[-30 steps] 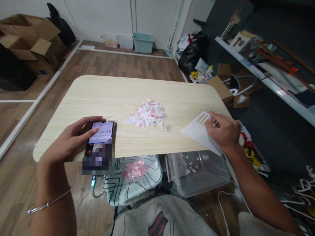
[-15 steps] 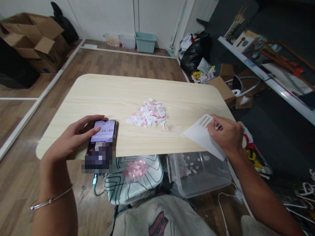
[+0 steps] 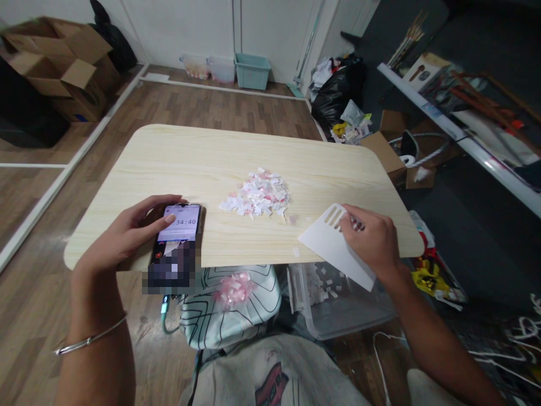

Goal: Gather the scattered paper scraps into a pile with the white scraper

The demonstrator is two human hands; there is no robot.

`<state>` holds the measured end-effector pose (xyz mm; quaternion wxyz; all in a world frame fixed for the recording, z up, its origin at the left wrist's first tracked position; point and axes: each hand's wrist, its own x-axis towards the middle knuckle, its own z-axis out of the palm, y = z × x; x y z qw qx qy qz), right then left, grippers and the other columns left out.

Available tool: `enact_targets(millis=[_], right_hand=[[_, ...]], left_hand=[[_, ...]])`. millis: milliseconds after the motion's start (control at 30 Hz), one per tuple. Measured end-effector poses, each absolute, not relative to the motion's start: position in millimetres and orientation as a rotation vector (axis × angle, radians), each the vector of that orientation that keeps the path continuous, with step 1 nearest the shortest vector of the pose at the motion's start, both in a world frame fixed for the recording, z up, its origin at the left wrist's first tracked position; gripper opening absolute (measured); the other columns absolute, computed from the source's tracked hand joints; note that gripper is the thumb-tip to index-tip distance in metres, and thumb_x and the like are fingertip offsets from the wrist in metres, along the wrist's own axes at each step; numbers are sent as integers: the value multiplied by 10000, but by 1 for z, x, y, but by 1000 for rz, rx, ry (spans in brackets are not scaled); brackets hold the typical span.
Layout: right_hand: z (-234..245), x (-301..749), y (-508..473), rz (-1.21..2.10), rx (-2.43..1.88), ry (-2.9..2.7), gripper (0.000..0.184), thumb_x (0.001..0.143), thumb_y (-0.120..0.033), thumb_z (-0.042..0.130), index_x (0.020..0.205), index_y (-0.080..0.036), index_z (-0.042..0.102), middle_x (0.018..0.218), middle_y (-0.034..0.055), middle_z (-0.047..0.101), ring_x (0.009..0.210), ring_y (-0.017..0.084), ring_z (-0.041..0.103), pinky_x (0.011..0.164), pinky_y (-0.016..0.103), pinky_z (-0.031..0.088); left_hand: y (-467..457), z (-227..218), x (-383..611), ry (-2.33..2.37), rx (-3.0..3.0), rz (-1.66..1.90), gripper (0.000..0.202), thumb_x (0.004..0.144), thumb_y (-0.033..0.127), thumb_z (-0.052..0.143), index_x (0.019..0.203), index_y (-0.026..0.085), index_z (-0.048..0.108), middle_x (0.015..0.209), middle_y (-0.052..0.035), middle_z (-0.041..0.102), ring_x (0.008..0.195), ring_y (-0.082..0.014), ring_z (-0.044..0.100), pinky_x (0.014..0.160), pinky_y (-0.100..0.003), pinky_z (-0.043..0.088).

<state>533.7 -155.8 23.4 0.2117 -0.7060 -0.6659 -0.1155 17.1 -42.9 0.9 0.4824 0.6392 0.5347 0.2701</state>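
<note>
A light wooden table (image 3: 177, 163) carries a heap of small white and pink paper scraps (image 3: 258, 196) near its middle. My left hand (image 3: 122, 237) grips a phone (image 3: 180, 228) at the table's front edge, a finger on its lit screen. My right hand (image 3: 369, 239) is closed on a white plastic scraper card (image 3: 327, 242), held flat at the front right edge, right of the heap. A single scrap (image 3: 296, 252) lies near the edge by the card.
Below the table edge a clear plastic bin (image 3: 342, 304) holds paper scraps, and a patterned bag (image 3: 228, 307) holds pink scraps. Cardboard boxes (image 3: 54, 62) stand far left, a black rubbish bag (image 3: 333, 90) and a cluttered shelf (image 3: 465, 135) to the right.
My right hand has slid the white card leftwards and nearer along the front edge. The left hand stays on the phone.
</note>
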Motion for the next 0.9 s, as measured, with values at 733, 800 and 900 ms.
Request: enact_targets(millis=[733,800,900], right_hand=[[28,502,-143,-444,-1963,-1758,422,1100,-317,595,1160,-214,999,918,156,933,765,309,826,682,386,526],[29,507,-147,-463,-1976,-1742,405,1090,-326,605,1129,-230,997,898,151,926,754,315,816,667,391,512],[30,519,-153,-494,-2003,-1714,373,1074,-335,627,1081,-247,989,874,151,917,747,323,807,656,394,488]], left_hand=[[-44,-1,18,1291,1523,670,724,984,571,944,1599,224,786,1750,-208,803,1556,-413,794,1279,-515,683],[-44,-1,18,1284,1535,672,720,999,584,929,1600,216,784,1736,-214,812,1553,-405,797,1270,-504,686],[-43,-2,18,1292,1572,673,730,1011,612,907,1605,202,791,1717,-219,822,1522,-400,811,1248,-492,697]])
